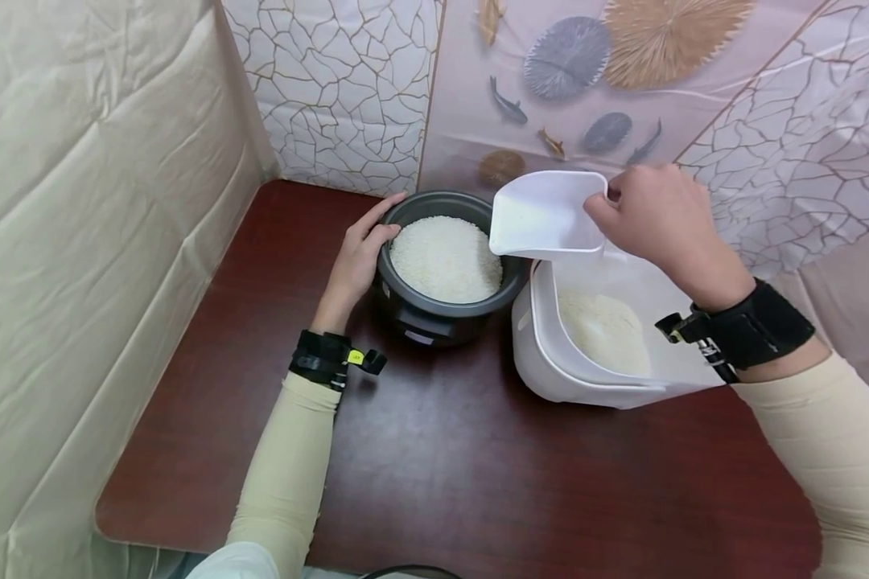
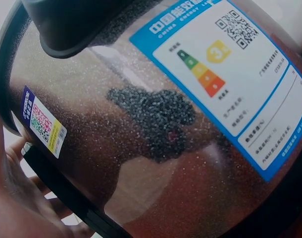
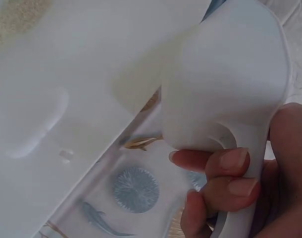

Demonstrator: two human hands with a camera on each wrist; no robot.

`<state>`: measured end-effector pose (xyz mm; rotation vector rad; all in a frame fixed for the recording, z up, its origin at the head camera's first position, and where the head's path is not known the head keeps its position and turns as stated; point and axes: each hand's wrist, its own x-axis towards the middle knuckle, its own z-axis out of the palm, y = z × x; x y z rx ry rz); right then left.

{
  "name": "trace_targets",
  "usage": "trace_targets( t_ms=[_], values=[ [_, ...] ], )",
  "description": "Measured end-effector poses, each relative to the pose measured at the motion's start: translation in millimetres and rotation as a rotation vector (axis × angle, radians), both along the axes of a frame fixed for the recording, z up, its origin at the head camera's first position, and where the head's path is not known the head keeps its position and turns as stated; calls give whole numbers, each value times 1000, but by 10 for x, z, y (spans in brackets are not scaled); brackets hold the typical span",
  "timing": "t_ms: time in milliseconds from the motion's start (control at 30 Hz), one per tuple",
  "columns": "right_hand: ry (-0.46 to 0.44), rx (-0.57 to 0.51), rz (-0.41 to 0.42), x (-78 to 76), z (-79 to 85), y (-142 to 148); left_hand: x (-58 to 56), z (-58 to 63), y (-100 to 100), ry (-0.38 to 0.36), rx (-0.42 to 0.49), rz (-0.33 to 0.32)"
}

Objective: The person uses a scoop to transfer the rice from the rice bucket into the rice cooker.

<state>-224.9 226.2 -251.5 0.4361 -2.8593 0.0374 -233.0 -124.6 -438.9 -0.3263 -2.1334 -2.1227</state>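
A dark rice cooker (image 1: 434,320) full of white rice (image 1: 446,259) stands near the back of the table. My left hand (image 1: 358,256) holds its left side, the thumb over the rim; the left wrist view shows that hand (image 2: 22,188) beside the glossy, label-covered body (image 2: 156,124). My right hand (image 1: 655,215) grips the handle of a white scoop (image 1: 549,213), raised between the cooker's right rim and a white rice bin (image 1: 532,322). No rice shows in the scoop. In the right wrist view several fingers (image 3: 235,186) curl round the scoop's handle.
More rice (image 1: 604,326) lies at the bottom of the open bin, which stands right beside the cooker. The dark red table (image 1: 442,466) runs up to a patterned wall sheet (image 1: 340,88) at the back and a pale cloth (image 1: 94,201) on the left.
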Motion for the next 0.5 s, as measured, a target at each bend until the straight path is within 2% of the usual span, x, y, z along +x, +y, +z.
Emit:
trace_targets(
  t_ms=[500],
  values=[
    [-129,-121,47,-9,-115,213,10,12,5,11,16,-7]
  ],
)
